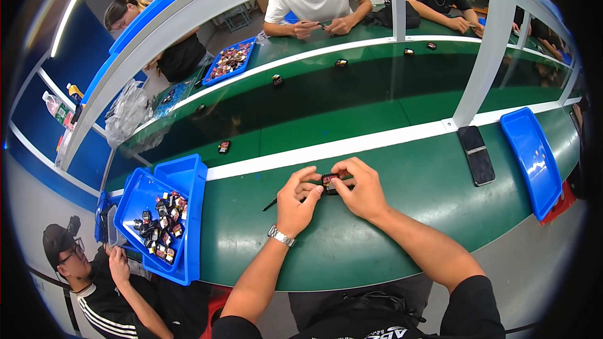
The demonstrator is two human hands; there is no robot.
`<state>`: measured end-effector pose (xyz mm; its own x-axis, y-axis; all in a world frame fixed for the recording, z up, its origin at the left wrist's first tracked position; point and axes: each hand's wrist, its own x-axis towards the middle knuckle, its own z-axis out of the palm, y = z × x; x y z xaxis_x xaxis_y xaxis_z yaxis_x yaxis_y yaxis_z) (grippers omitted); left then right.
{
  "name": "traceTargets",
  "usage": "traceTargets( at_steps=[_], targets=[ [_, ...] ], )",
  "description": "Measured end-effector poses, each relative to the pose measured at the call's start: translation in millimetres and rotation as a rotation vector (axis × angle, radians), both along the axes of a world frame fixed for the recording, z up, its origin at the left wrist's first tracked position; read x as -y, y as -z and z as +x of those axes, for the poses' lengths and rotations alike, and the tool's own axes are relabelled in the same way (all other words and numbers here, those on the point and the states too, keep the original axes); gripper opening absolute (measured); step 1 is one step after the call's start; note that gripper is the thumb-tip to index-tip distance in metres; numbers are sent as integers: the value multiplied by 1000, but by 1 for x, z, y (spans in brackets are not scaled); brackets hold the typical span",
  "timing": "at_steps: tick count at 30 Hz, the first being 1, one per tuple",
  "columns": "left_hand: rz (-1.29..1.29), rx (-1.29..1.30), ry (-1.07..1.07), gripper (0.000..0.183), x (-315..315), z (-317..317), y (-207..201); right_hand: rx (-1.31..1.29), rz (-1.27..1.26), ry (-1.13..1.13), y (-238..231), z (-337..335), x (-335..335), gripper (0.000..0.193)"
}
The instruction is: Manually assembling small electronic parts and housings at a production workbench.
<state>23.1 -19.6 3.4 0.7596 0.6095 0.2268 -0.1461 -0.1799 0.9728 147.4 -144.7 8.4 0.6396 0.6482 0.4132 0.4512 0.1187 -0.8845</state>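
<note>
Over the green bench (377, 245) both of my hands meet around one small black part with a reddish face (329, 183); its exact kind is too small to make out. My left hand (298, 201), with a metal watch at the wrist, pinches it from the left. From the other side the fingers of my right hand (361, 189) close on it, thumb near its face. A thin black pen-like tool (269, 204) lies beside my left hand, its far end hidden by the hand.
At the left, stacked blue trays (196, 226) hold many similar small parts (164, 223). A phone (477, 156) and another blue tray (534, 160) lie at the right. Beyond a white rail, a green conveyor (301, 138) carries scattered parts. A white post (487, 50) rises ahead. Co-workers sit around.
</note>
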Motion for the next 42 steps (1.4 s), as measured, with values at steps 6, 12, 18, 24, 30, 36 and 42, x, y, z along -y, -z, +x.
traceTargets(
  at_steps=[6,12,18,24,30,36,42],
  targets=[
    [-282,-112,208,44,-10,-1,-1,73,14,-39,3,2,1,16],
    [-264,-118,192,42,-11,-4,2,205,-59,-71,-4,4,1,21],
    [-181,-180,195,41,-11,-4,4,-108,-165,-136,0,5,0,27],
    [-148,-173,137,37,-6,-4,2,-216,-200,-121,-3,1,-3,27],
    [-178,-188,93,30,-7,-4,6,-57,-163,-125,-1,-3,0,33],
    [-188,-219,91,31,-6,-4,1,33,-152,-101,2,0,0,38],
    [-167,-229,97,32,-5,-4,-3,262,-138,-61,-3,3,0,34]
  ],
)
